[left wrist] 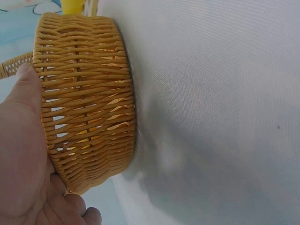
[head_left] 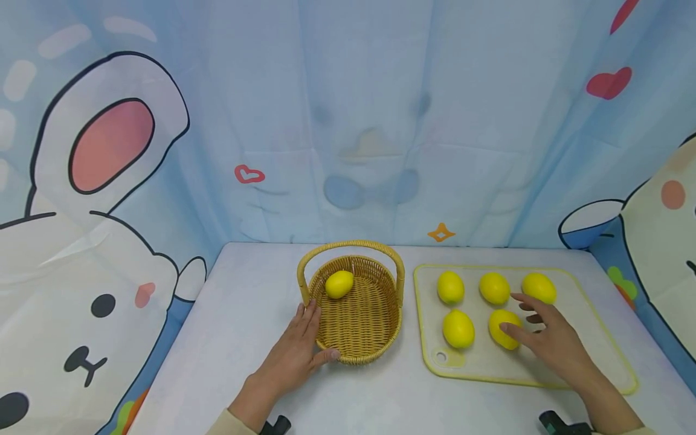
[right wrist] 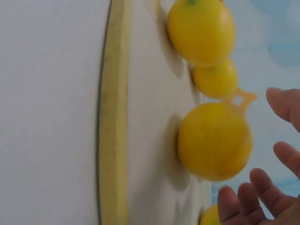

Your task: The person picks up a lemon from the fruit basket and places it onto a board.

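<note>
A round wicker basket (head_left: 357, 329) with a tall arched handle stands on the table, one yellow lemon (head_left: 339, 284) inside it toward the back left. My left hand (head_left: 293, 350) rests against the basket's left side, fingers extended along the wall near the handle's foot and thumb at the front. The left wrist view shows that hand (left wrist: 23, 145) touching the woven wall. Over the cutting board, my right hand (head_left: 554, 338) hovers with fingers spread around the front-row lemon (head_left: 502, 329). A gap shows between this lemon (right wrist: 214, 141) and the fingers in the right wrist view.
The pale cutting board (head_left: 576, 353) with a yellow-green edge lies right of the basket. Several more lemons sit on it, among them a front-left lemon (head_left: 458, 329) and a back-right lemon (head_left: 539, 287). A blue cartoon curtain (head_left: 370, 121) hangs behind the table.
</note>
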The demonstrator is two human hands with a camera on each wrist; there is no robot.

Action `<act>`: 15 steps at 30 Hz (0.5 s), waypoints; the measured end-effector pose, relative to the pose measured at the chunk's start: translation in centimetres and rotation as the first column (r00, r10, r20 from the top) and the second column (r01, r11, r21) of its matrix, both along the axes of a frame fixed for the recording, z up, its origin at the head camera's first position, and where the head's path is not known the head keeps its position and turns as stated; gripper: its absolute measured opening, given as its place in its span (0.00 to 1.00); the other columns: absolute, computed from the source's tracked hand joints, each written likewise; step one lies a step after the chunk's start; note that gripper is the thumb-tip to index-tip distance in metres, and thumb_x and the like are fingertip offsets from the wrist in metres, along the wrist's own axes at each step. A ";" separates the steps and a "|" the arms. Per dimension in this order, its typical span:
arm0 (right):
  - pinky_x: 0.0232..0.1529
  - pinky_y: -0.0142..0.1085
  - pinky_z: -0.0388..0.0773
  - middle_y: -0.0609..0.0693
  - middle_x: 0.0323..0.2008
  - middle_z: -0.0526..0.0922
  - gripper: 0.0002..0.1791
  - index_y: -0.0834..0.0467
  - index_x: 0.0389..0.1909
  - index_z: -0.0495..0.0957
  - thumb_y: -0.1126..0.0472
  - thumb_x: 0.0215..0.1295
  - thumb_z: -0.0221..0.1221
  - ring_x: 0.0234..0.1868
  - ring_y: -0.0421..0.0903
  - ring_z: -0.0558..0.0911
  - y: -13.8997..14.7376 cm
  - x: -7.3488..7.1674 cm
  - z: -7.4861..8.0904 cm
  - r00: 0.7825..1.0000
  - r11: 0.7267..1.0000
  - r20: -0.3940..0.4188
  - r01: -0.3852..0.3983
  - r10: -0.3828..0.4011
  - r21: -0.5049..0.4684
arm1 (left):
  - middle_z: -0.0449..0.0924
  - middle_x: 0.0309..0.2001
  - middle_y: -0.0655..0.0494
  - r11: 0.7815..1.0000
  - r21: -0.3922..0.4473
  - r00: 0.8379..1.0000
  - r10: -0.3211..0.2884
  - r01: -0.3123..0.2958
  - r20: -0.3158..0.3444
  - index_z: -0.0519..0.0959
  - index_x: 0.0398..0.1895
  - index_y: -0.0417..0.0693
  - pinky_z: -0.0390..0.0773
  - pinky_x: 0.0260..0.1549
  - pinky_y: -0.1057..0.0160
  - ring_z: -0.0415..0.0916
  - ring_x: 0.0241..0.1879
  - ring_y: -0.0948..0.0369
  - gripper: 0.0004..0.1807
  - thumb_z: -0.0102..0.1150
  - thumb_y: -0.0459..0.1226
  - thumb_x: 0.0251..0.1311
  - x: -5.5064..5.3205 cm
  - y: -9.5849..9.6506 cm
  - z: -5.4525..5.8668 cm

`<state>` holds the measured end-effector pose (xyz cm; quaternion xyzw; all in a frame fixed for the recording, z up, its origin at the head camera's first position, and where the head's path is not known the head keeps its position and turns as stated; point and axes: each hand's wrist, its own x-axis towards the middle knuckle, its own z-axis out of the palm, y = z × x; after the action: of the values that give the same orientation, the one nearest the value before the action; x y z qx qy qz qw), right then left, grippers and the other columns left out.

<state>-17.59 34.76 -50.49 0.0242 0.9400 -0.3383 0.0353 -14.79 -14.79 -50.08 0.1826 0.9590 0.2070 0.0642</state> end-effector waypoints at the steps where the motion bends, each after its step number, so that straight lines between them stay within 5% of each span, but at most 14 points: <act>1: 0.50 0.59 0.80 0.74 0.68 0.67 0.51 0.63 0.80 0.59 0.37 0.69 0.67 0.59 0.71 0.73 -0.2 0.1 0.0 0.999 1.000 -0.035 0.002 -0.002 0.003 | 0.39 0.86 0.41 1.000 -0.002 1.000 0.000 0.000 -0.001 0.49 0.84 0.35 0.54 0.81 0.43 0.35 0.85 0.42 0.52 0.53 0.62 0.75 0.0 0.0 0.0; 7: 0.38 0.21 0.71 0.70 0.65 0.72 0.41 0.63 0.76 0.68 0.48 0.69 0.71 0.56 0.64 0.74 -2.3 0.8 0.7 0.968 0.999 -0.250 -0.003 -0.006 -0.038 | 0.39 0.86 0.41 1.000 0.002 1.000 -0.001 0.001 -0.007 0.49 0.84 0.35 0.54 0.81 0.43 0.35 0.85 0.41 0.52 0.53 0.62 0.75 0.0 0.0 -0.1; 15: 0.47 0.40 0.69 0.66 0.69 0.72 0.38 0.59 0.75 0.70 0.50 0.70 0.71 0.60 0.64 0.71 -5.7 1.1 2.4 0.943 0.998 -0.331 0.030 -0.045 -0.049 | 0.39 0.86 0.41 1.000 0.005 1.000 0.000 0.000 -0.010 0.49 0.85 0.36 0.54 0.81 0.43 0.35 0.85 0.42 0.52 0.53 0.62 0.75 0.0 0.0 -0.2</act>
<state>-16.45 29.08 -48.12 -0.0159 0.9244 -0.3585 -0.1292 -14.78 -14.81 -50.26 0.1838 0.9589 0.2082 0.0588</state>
